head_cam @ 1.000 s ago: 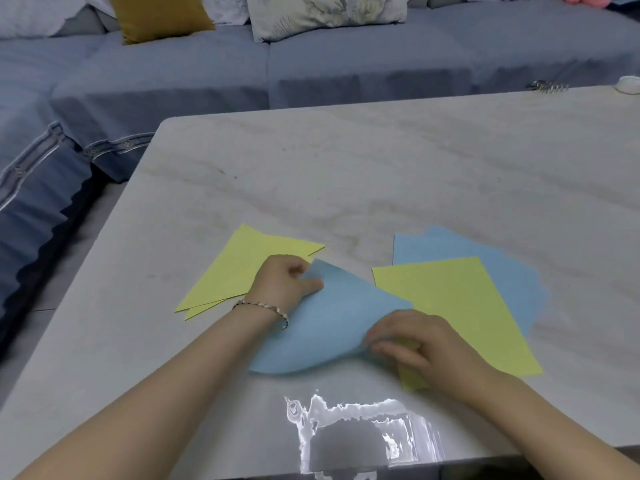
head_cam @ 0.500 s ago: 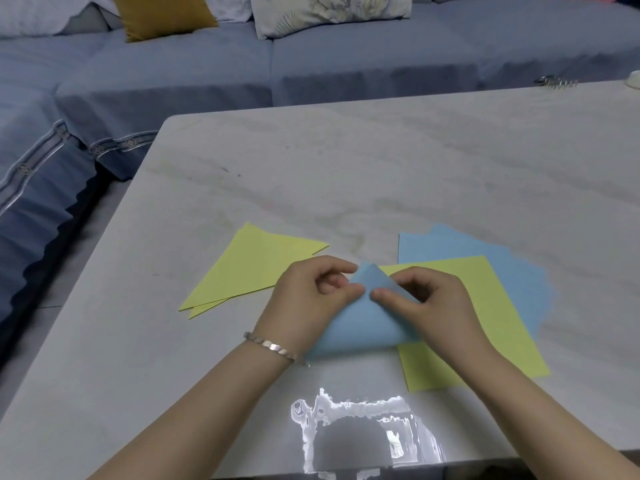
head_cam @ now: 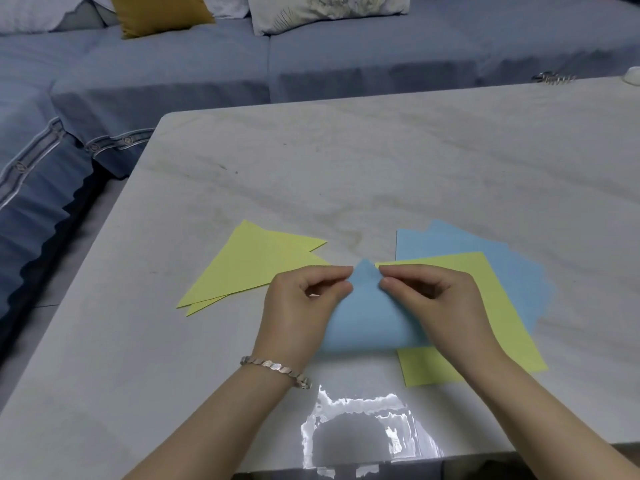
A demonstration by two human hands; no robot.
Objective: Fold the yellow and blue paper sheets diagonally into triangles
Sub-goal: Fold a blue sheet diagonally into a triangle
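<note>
Toward the left side of the marble table [head_cam: 381, 161], two folded yellow triangles [head_cam: 256, 268] lie overlapped. Just right of them the left hand [head_cam: 298, 306], a bracelet [head_cam: 273, 367] at its wrist, pinches the top corner of a blue sheet [head_cam: 367, 320] curled over near the front edge. The right hand [head_cam: 440, 299] pinches the same corner from the other side. Under that hand lies a flat yellow sheet [head_cam: 498, 306] on a blue stack [head_cam: 450, 244].

We saw a pale marbled counter [head_cam: 381, 161], glare glossing its near edge. Behind it ran a blue sofa [head_cam: 346, 64] bearing a mustard cushion [head_cam: 156, 12] and a floral pillow [head_cam: 322, 8]. A small metal object [head_cam: 554, 77] lay at the counter's far right edge.
</note>
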